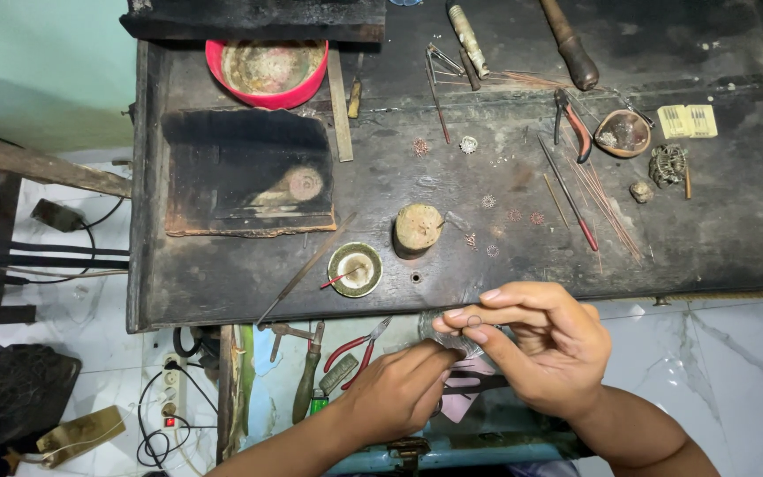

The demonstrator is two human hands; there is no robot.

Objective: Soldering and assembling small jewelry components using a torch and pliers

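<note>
Ring point(474, 321), tiny and dark, sits pinched at the fingertips of the right hand point(536, 349), thumb and forefinger closed on it just off the near edge of the table point(708, 238). Left hand point(399, 389) comes up from below, its fingers bunched together and touching the right hand's fingertips; what it grips, I cannot tell. Beneath both hands lies something clear and roundish, too blurred to name. Left of the left hand, red-handled pliers point(355, 346) lie on a lower shelf. Beyond the hands on the table: a wooden stump point(417, 230), a small brass dish point(355, 268), little copper rosettes point(488, 201) scattered about, and a fan of copper wires point(607, 203) further off to the right.
</note>
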